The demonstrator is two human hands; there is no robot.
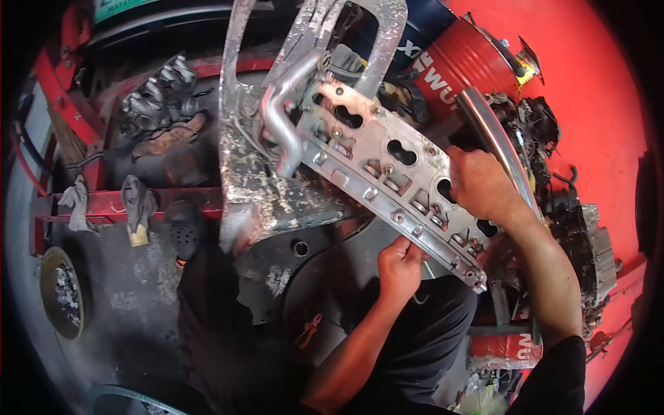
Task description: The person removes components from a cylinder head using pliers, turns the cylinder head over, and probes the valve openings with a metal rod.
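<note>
A long metal engine part (394, 162) with several dark oval openings lies diagonally across a worn, paint-chipped metal stand (277, 197). A bent silver pipe (282, 124) is at the part's upper left end. My right hand (481, 181) is closed on the part's right edge, beside one of the openings. Under its lower edge, my left hand (400, 271) has its fingers pressed together around a thin, light-coloured rod-like thing (430, 266), mostly hidden, that I cannot make out.
Red drum (449, 66) at the upper right, beside a shiny metal tube (491, 135) and greasy engine parts (588, 256). On the left are a red frame (104, 207), hanging gloves (138, 204) and a round basin (63, 294). Orange-handled pliers (308, 332) lie below.
</note>
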